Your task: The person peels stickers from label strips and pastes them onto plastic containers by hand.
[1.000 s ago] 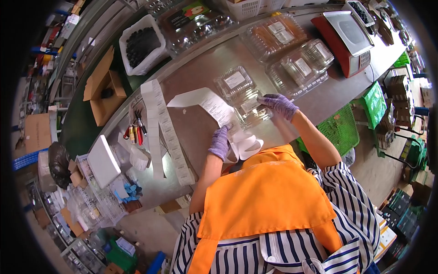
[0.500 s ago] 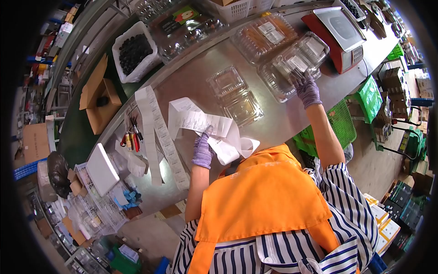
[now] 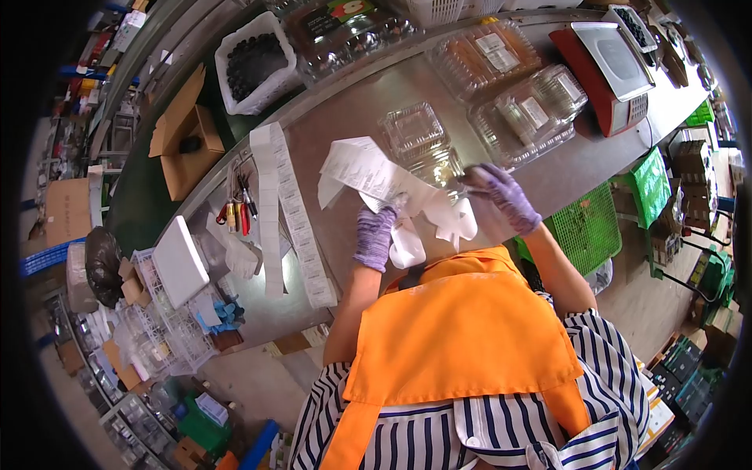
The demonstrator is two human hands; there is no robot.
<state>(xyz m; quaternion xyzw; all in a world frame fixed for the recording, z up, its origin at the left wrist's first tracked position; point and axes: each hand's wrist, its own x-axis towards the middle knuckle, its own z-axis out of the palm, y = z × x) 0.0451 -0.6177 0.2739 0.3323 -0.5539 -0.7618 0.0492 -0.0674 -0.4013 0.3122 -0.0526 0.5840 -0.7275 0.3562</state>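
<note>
My left hand [image 3: 377, 233], in a purple glove, is closed on a curled white label strip [image 3: 356, 166] with printed text. The strip loops over the metal table and droops toward the orange apron. My right hand [image 3: 505, 197], also gloved, hovers at the right of the strip's far end, fingers stretched to the left and somewhat blurred; I see nothing held in it. Just beyond the hands lie two small clear clamshell boxes [image 3: 413, 129], the nearer one partly covered by the strip. Farther right, several labelled clear clamshells [image 3: 513, 125] sit together.
A larger clamshell with orange contents [image 3: 486, 59] and a red scale [image 3: 607, 74] stand at the back right. Long label strips [image 3: 294, 211] and pliers [image 3: 241, 207] lie at left. A white basket of dark fruit [image 3: 254, 66] stands beyond; a green crate [image 3: 586, 227] is below right.
My right hand has moved left and nearer, from the labelled clamshells to the strip's end. The left hand and strip have shifted slightly within the view, which has also moved.
</note>
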